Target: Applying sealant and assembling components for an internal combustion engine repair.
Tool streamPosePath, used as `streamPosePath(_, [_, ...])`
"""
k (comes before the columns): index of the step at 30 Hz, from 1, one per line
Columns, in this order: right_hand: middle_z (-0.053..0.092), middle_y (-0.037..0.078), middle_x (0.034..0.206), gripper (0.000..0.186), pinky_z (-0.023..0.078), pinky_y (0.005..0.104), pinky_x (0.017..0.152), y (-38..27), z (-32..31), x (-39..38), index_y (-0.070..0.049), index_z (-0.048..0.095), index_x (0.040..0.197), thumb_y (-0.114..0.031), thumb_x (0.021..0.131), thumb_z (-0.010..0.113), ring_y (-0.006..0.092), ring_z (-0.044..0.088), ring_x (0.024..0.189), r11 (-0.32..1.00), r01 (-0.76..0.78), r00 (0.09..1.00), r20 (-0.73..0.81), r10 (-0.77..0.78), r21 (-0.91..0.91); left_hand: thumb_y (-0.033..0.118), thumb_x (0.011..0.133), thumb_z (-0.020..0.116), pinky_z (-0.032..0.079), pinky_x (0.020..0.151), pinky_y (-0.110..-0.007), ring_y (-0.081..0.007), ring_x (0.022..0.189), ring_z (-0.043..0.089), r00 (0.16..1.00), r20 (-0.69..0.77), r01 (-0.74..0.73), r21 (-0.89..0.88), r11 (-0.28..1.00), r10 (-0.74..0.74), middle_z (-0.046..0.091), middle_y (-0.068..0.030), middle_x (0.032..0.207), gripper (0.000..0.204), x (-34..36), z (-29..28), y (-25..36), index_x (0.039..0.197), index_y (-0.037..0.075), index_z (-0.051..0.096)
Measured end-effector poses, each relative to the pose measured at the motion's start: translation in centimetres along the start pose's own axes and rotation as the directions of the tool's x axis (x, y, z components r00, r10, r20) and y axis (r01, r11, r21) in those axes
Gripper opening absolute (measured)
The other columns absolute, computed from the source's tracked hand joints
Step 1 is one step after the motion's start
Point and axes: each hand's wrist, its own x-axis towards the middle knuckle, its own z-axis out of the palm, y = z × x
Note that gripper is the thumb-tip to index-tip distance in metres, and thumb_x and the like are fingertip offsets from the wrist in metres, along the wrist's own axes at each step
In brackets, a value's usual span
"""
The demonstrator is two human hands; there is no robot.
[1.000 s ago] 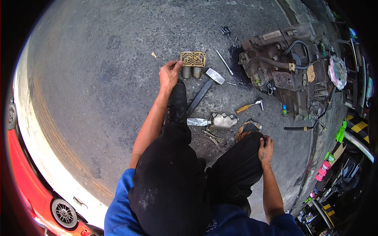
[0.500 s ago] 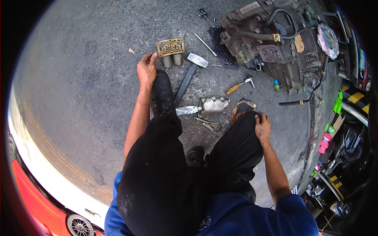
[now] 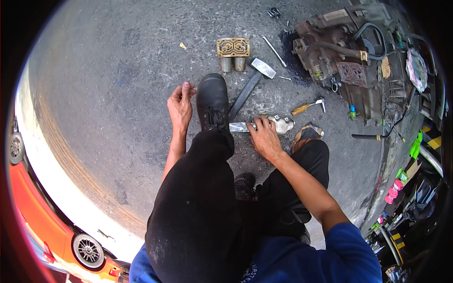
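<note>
My left hand, held just left of my black shoe, has its fingers curled in toward the thumb; nothing shows in them. My right hand reaches across and closes on the right end of a silver squeeze tube on the ground. Its fingers partly cover a cast metal cover behind it. A hammer lies beyond the tube. Farther off sits a valve block with a tan gasket face and two metal cylinders.
A large greasy gearbox occupies the far right, with dark oil beside it. A wooden-handled ratchet, a metal rod and several bolts lie on the concrete. Shelves stand at right; a red car is at left.
My right hand has left my knee and moved left onto the silver tube. My left hand has come away from the valve block toward me. The view has shifted left.
</note>
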Motion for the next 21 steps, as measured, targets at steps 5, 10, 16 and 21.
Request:
streamPosePath(5, [0.066, 0.015, 0.121, 0.030, 0.041, 0.0518, 0.102, -0.1, -0.6, 1.9, -0.004, 0.067, 0.116, -0.019, 0.090, 0.070, 0.0341, 0.055, 0.124, 0.999, 0.046, 0.992, 0.120, -0.045, -0.003, 0.034, 0.103, 0.068, 0.056, 0.083, -0.035, -0.0180, 0.089, 0.072, 0.935, 0.335, -0.159, 0.108, 0.981, 0.114, 0.076, -0.0113, 0.094, 0.038, -1.7, 0.5, 2.7, 0.117, -0.001, 0.074])
streamPosePath(10, [0.066, 0.019, 0.110, 0.026, 0.049, 0.0469, 0.093, 1.9, -5.4, 1.4, 0.000, 0.065, 0.112, -0.021, 0.096, 0.065, 0.0379, 0.062, 0.107, 0.976, 0.045, 0.996, 0.067, -0.060, 0.214, 0.044, 0.095, 0.074, 0.055, 0.093, -0.044, -0.0358, 0.113, 0.070, 0.435, 0.857, -0.631, 0.070, 0.773, 0.277, 0.073, -0.0179, 0.120, 0.054, -2.8, 4.5, 4.7, 0.132, 0.006, 0.069])
streamPosePath(16, [0.067, 0.019, 0.113, 0.028, 0.055, 0.0379, 0.085, 3.2, -12.3, 3.0, -0.003, 0.062, 0.124, -0.018, 0.101, 0.067, 0.0295, 0.068, 0.093, 0.702, -0.212, 0.969, 0.052, 0.243, 0.680, 0.051, 0.096, 0.071, 0.053, 0.078, -0.048, -0.0340, 0.089, 0.072, 0.302, 0.947, -0.433, 0.037, 0.901, 0.106, 0.074, -0.0198, 0.096, 0.059, -3.5, 8.5, 6.0, 0.128, 0.002, 0.068])
streamPosePath(21, [0.069, 0.005, 0.113, 0.041, 0.051, 0.0280, 0.091, 1.1, -10.9, 6.1, -0.003, 0.057, 0.140, -0.016, 0.103, 0.069, 0.0118, 0.064, 0.101, 0.135, -0.140, 0.848, 0.048, 0.528, 0.981, 0.040, 0.106, 0.062, 0.048, 0.069, -0.044, -0.0255, 0.074, 0.064, 0.423, 0.900, -0.219, -0.011, 0.976, 0.105, 0.070, -0.0183, 0.084, 0.045, -3.4, 7.4, 7.6, 0.118, -0.002, 0.067])
